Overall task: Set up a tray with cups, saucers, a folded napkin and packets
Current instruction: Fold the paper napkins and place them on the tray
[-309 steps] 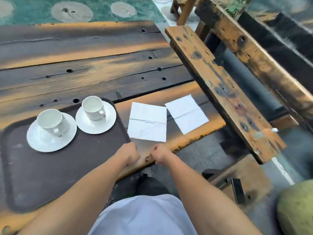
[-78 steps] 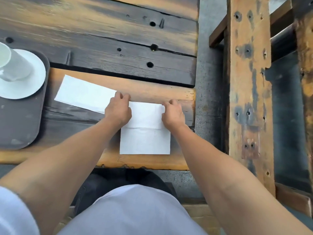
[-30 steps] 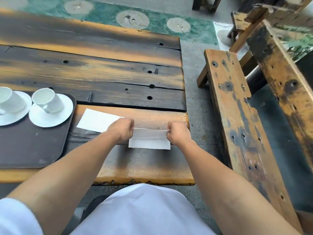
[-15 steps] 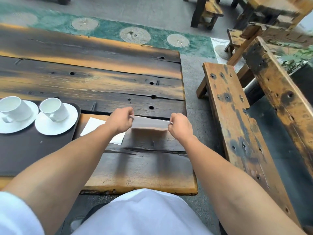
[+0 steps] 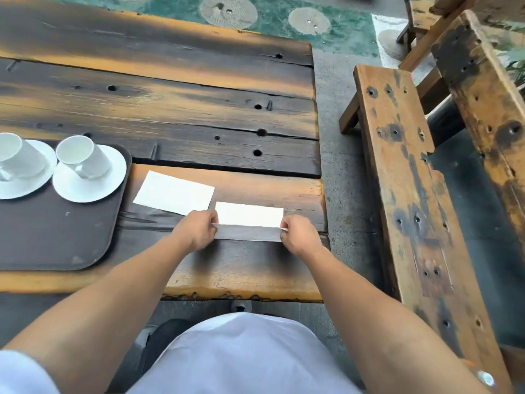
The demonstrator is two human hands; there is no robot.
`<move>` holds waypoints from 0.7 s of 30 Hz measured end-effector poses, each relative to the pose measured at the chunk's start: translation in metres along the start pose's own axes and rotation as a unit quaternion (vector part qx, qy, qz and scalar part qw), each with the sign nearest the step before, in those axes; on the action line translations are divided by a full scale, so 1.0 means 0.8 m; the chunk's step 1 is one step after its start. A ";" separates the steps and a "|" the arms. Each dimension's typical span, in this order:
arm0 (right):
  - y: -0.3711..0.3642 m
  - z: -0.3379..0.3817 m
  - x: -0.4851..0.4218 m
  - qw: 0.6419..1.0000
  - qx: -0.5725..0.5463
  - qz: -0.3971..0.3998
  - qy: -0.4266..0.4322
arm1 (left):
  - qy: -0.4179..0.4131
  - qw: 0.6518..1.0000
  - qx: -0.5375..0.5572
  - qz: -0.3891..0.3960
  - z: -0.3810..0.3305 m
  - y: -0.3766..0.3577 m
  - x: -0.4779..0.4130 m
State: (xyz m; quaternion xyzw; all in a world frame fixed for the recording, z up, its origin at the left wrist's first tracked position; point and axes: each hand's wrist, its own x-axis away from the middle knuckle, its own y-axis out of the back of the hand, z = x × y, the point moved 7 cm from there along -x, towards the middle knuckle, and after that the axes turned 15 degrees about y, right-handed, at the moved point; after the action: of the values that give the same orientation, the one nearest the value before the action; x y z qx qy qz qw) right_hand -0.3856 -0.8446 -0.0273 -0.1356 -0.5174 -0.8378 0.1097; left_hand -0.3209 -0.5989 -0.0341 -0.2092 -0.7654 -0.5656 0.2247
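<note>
2 cups [image 5: 82,156] on saucers [image 5: 91,189] on tray [image 5: 56,237] — done. L hand [image 5: 199,231], R hand [image 5: 298,236] fingers pinch napkin [image 5: 250,216] ends, mid-fold — not trayed; no packets seen.

A dark plank counter [image 5: 176,115] carries a brown tray [image 5: 56,237] well left of the left hand [image 5: 196,233], a napkin [image 5: 174,193] just beyond it, and a second napkin [image 5: 249,214] between it and the right hand [image 5: 298,236].

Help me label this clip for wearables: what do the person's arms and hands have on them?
The left hand and right hand are bare: no gloves, rings or watch show. Forearms are uncovered. A short white sleeve shows on the left upper arm; no right sleeve is in view.
</note>
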 end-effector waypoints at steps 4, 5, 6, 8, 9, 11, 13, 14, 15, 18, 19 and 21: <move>-0.004 -0.010 -0.005 1.000 -0.003 0.006 -0.006 | 0.024 0.999 0.024 -0.010 0.004 -0.004 -0.010; -0.003 -0.012 -0.008 1.000 -0.008 0.007 -0.007 | 0.027 0.999 0.034 -0.015 0.002 -0.003 -0.013; -0.002 -0.013 -0.011 1.000 -0.012 0.009 -0.008 | 0.030 0.998 0.044 -0.020 0.001 -0.001 -0.016; 0.000 -0.017 -0.018 1.000 -0.020 0.015 -0.014 | 0.041 0.997 0.061 -0.026 -0.002 0.001 -0.020; 0.001 -0.018 -0.022 0.999 -0.024 0.018 -0.016 | 0.047 0.996 0.068 -0.027 -0.003 0.002 -0.023; 0.001 -0.021 -0.032 0.999 -0.028 0.022 -0.018 | 0.062 0.995 0.076 -0.024 -0.003 0.000 -0.028; 0.000 -0.021 -0.036 0.999 -0.028 0.027 -0.025 | 0.069 0.994 0.081 -0.014 -0.003 -0.003 -0.030; -0.002 -0.023 -0.041 0.999 -0.030 0.032 -0.030 | 0.075 0.993 0.086 -0.008 -0.003 -0.006 -0.035; -0.005 -0.024 -0.045 0.998 -0.032 0.038 -0.034 | 0.083 0.992 0.090 -0.002 -0.003 -0.009 -0.038; -0.012 -0.028 -0.053 0.997 -0.037 0.048 -0.044 | 0.110 0.989 0.099 0.018 -0.002 -0.018 -0.046; -0.015 -0.029 -0.055 0.997 -0.038 0.050 -0.046 | 0.116 0.988 0.098 0.024 -0.002 -0.020 -0.048; -0.020 -0.030 -0.059 0.996 -0.035 0.056 -0.051 | 0.122 0.988 0.089 0.032 -0.002 -0.025 -0.051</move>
State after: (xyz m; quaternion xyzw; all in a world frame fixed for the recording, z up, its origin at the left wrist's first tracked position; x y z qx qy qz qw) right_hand -0.3494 -0.8572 -0.0670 -0.2106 -0.4838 -0.8401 0.1255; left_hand -0.2991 -0.6086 -0.0728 -0.1416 -0.7726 -0.5088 0.3524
